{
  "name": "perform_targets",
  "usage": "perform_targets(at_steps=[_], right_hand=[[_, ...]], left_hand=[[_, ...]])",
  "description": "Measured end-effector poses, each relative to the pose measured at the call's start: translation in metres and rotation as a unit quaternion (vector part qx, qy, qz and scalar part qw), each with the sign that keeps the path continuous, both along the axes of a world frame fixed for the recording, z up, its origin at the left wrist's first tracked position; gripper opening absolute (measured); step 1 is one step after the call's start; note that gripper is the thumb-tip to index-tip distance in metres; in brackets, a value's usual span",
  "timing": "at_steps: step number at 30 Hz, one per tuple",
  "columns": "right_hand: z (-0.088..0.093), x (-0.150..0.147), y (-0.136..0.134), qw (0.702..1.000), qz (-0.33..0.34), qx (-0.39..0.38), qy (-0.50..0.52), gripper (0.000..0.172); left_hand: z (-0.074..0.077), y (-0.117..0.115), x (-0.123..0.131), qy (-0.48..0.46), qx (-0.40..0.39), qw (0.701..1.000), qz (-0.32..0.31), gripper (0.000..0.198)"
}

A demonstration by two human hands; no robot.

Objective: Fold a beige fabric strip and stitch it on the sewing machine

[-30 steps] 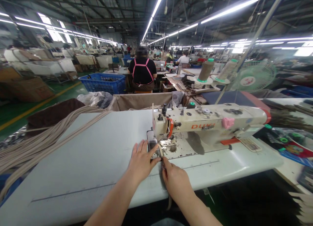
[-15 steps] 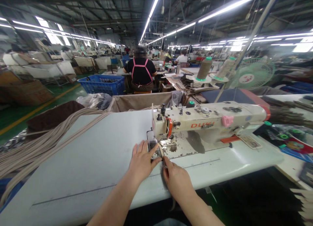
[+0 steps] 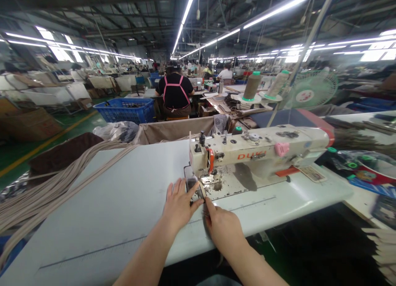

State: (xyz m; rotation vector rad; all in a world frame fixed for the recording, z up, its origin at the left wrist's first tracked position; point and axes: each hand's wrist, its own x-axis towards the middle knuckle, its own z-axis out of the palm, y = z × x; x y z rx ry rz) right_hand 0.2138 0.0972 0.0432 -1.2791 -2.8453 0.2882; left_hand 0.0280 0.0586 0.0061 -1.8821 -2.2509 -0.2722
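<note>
A narrow beige fabric strip [image 3: 202,190] runs under the needle end of a sewing machine [image 3: 256,154] and down toward the table's front edge. My left hand [image 3: 179,201] lies flat with fingers spread, its thumb and index finger at the strip's left side beside the presser foot. Just in front of the needle area, my right hand [image 3: 223,223] has its index finger extended onto the strip and the other fingers curled. It pinches the strip, which hangs below the table edge under that hand. The needle itself is too small to make out.
Long beige strips [image 3: 71,174] drape over the table's left side. Behind the white table [image 3: 123,195] stand a fabric-lined bin [image 3: 176,130] and a blue basket [image 3: 125,108]. Thread cones [image 3: 252,86] and a green fan [image 3: 309,92] are at the back right. A co-worker [image 3: 175,92] sits ahead.
The camera view has turned slightly, so the scene sits a little further left. Both hands keep nearly the same place at the strip; the right index finger looks straighter.
</note>
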Motion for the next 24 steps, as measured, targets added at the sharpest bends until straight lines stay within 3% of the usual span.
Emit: perform_targets(at_steps=[13,24], right_hand=[[0.002,0.007,-0.002,1.0,0.018,0.006,-0.003,0.057],[0.003,0.005,0.0,1.0,0.016,0.003,-0.021,0.061]], left_hand=[[-0.025,-0.009,-0.004,0.037,0.052,0.998,-0.018,0.066],[-0.024,-0.01,-0.008,0.026,0.053,0.998,-0.016,0.056]])
